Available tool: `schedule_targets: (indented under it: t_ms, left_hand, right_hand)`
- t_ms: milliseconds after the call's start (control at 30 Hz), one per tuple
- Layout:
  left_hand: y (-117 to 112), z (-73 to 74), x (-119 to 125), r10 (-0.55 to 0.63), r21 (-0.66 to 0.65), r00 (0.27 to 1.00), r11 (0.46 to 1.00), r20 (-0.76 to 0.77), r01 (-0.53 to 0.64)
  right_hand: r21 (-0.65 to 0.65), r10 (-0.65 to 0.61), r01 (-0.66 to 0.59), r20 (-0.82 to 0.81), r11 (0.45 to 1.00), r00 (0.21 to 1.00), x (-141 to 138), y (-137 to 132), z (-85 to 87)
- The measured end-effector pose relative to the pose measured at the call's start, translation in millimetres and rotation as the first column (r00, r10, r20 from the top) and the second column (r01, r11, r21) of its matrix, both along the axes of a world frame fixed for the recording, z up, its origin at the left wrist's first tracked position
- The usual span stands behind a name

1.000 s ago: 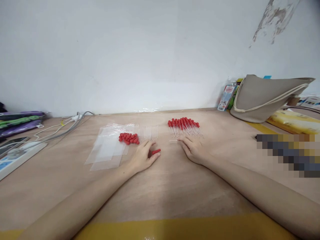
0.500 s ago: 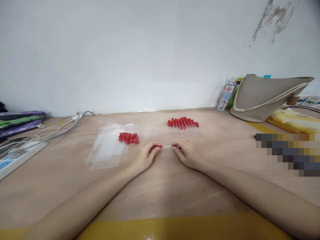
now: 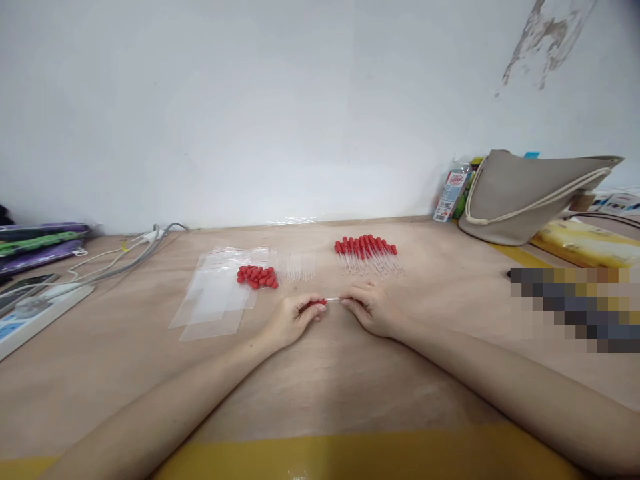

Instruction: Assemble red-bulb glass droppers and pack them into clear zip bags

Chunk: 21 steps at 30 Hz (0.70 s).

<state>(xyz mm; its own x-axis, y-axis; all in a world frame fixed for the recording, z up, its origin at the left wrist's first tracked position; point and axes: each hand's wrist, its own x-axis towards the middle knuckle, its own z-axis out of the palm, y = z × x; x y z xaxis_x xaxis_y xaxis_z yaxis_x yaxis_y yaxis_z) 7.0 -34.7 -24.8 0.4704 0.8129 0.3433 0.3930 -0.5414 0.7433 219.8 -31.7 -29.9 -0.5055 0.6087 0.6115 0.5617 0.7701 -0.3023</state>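
Observation:
Between the fingers of my left hand (image 3: 299, 319) is a red rubber dropper bulb (image 3: 320, 303). My right hand (image 3: 371, 310) pinches a thin clear dropper tube (image 3: 333, 299), whose left end meets the mouth of the bulb; how deep it sits inside I cannot tell. Just beyond my left hand lies a pile of loose red bulbs (image 3: 257, 277). Several bare clear tubes (image 3: 297, 265) lie in a row beside that pile. Past my right hand, droppers with red bulbs fitted (image 3: 367, 250) lie side by side, tips toward me.
Clear plastic zip bags (image 3: 215, 300) lie flat at left, partly under the loose bulbs. A power strip (image 3: 45, 317) with cables is at far left. On the right are a grey bag (image 3: 525, 193), a bottle (image 3: 450, 193) and a yellow package (image 3: 585, 243).
Both hands have shifted slightly toward me. My left fingers cover more of the bulb, and less clear tube shows between my hands.

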Motion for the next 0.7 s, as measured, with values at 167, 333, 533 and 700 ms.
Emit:
schedule_targets:
  t_ms: [167,333,533,700]
  left_hand:
    - [-0.8,2.4,0.2,0.022,0.126,0.999,0.992,-0.035,-0.017]
    - [-3.1,8.6,1.2,-0.006,0.204,0.997,0.979,-0.078,0.022]
    - [-3.8,8.0,2.6,0.046,0.228,0.990,0.973,-0.135,-0.014]
    - [-3.2,7.6,2.0,0.063,0.271,0.986,0.962,-0.157,-0.019]
  right_hand:
    - [0.009,0.043,-0.043,0.041,0.999,0.998,1.2,-0.4,3.8]
    - [0.063,0.036,-0.043,0.104,0.997,0.994,4.3,0.7,5.8]
    - [0.218,-0.044,-0.004,0.216,0.976,0.975,7.7,2.1,8.8]
    - [0.218,-0.066,0.023,0.192,0.976,0.979,3.4,-2.6,7.6]
